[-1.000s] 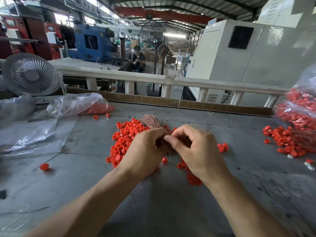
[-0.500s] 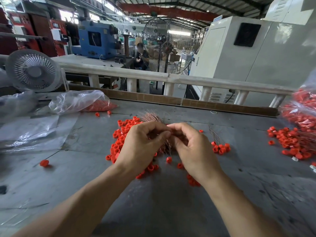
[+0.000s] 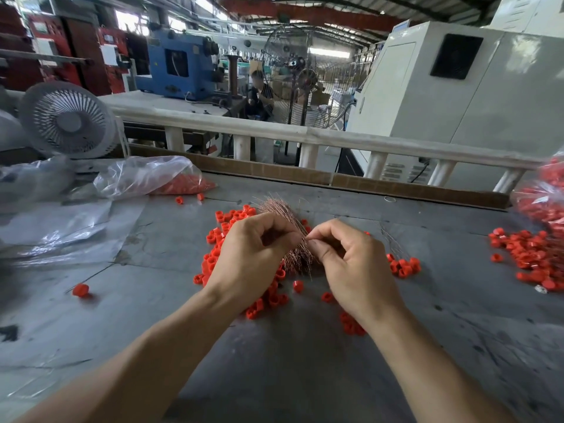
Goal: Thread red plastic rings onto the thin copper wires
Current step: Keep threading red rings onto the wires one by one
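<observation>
Hands are met over the bench (image 3: 305,377): copper wire bundle (image 3: 300,257) is gripped by the left hand (image 3: 253,257), long axis away-to-near, fanned tips far. One strand is pinched by the right hand (image 3: 351,264). Loose red rings (image 3: 222,236) are heaped directly beneath, nearer the left.

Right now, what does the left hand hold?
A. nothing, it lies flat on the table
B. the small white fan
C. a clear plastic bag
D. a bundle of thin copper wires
D: the left hand curls around the bundle of copper wires, whose ends fan out above and below its grip, beside the right hand.
</observation>
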`<state>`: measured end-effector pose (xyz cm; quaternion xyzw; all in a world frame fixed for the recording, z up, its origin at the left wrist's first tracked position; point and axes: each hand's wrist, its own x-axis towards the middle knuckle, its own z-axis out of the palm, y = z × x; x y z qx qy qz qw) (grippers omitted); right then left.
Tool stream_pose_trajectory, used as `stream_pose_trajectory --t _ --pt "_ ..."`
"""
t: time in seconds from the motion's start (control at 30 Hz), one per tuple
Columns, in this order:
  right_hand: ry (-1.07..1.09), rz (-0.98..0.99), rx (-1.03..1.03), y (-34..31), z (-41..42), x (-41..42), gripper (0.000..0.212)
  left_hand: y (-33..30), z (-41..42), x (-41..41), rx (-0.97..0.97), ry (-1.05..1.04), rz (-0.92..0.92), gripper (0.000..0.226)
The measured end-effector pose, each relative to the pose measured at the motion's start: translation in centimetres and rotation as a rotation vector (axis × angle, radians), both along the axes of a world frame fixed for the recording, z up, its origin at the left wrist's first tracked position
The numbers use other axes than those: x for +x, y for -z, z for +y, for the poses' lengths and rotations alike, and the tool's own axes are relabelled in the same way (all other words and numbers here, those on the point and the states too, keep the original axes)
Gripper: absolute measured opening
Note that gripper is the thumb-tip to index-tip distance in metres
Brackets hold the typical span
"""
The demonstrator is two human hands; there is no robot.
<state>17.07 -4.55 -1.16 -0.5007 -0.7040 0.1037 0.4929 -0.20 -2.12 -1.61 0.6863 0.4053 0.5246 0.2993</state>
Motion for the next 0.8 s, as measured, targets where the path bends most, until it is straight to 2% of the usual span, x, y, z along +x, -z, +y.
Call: stream_pose_trajectory --t 0.17,0.3,0.4,0.53,0.73,0.8 --pt "0.004 0.009 0.030 -0.2 0.0 0.0 0.015 0.1 0.1 0.1 -0.133 0.061 -0.143 0.013" --pt "0.052 0.056 0.026 -0.2 0.0 0.5 0.014 -0.9 0.5 -1.0 -0.112 -0.066 -0.142 0.012" --pt "0.042 0.208 0.021 -0.5 0.0 1.3 0.015 -1.1 1.1 -1.8 -0.043 -0.179 0.117 0.012" --pt "-0.024 0.379 0.083 -1.6 -0.4 1.4 0.015 -0.6 0.7 -1.1 -0.034 -0.142 0.456 0.006" --pt "-0.027 0.484 0.257 -2.9 -1.1 1.8 0.014 -0.4 0.0 -0.6 -0.003 -0.046 0.711 0.006" --pt "-0.018 0.502 0.283 -3.0 -1.1 2.0 0.017 -0.3 0.0 -0.4 0.029 -0.063 0.763 0.015"
